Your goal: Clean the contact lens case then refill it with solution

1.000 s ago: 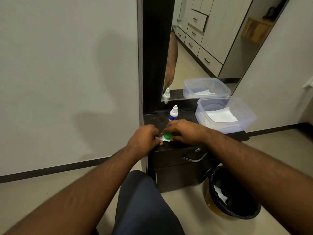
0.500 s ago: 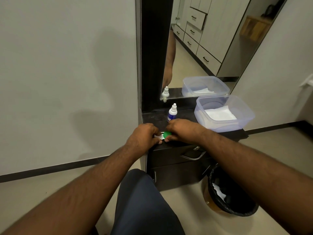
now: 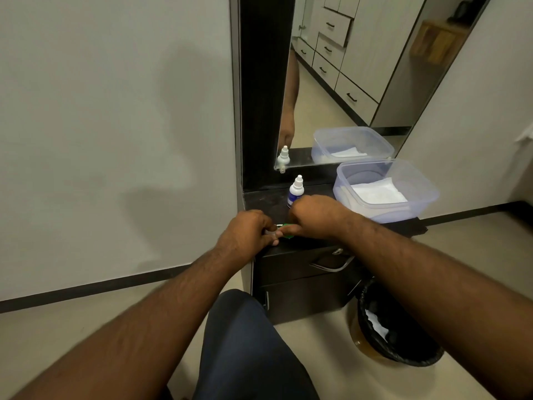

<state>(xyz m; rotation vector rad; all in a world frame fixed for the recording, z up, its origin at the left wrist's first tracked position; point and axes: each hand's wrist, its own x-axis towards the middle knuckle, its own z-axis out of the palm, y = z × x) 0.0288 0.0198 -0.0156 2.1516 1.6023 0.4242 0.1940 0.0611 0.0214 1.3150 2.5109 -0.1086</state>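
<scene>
Gripping one lens case (image 3: 284,230): two hands, left hand (image 3: 246,232) and right hand (image 3: 315,216).

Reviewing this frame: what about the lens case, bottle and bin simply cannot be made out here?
- Head view: small white contact lens case with a green cap: mostly covered by the left hand and right hand; whether the caps are on or off is hidden.
- White dropper bottle with a blue label: label too small to read; base hidden behind the right hand.
- Black-lined waste bin: contents mostly in shadow.
</scene>
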